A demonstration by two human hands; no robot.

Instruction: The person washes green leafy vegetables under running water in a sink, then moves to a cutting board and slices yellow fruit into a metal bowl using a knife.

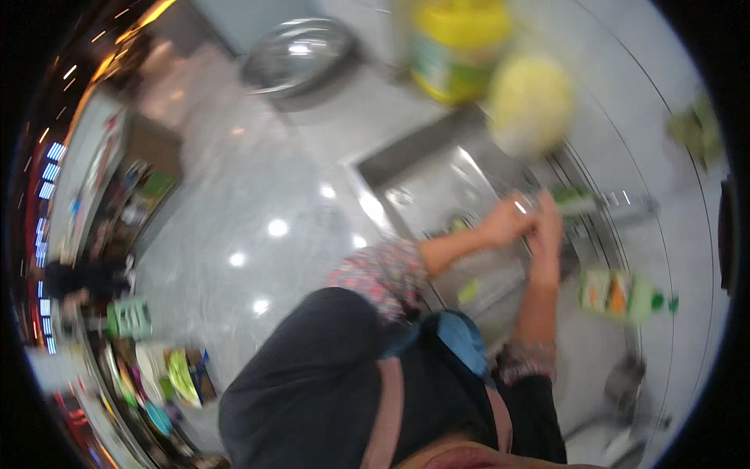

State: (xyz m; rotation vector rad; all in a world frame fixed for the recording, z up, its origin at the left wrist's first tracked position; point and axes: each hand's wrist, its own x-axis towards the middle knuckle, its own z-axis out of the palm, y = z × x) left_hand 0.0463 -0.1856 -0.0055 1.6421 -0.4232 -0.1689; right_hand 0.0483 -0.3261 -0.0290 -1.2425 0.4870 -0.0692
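Observation:
My left hand [505, 223] and my right hand [546, 228] meet over the far right side of a stainless steel sink [370, 205]. Their fingers touch or overlap. Something small and shiny [521, 206] shows at the fingertips, too blurred to name; whether either hand grips it, I cannot tell. Just beyond the fingers lies a clear bottle [627, 205] with a green-and-white part. Green scraps [460, 224] are in the sink, along with a yellow-green piece [469, 291] nearer me.
A green plastic bottle [641, 300] is at the right. Past the sink are a pale yellow rounded object [530, 105], a large yellow container [460, 53] and a shiny metal bowl [302, 55]. Wet floor [234, 228] spreads left towards stocked shelves [132, 193], a pale green crate [132, 318] and a dark-clothed person [88, 278].

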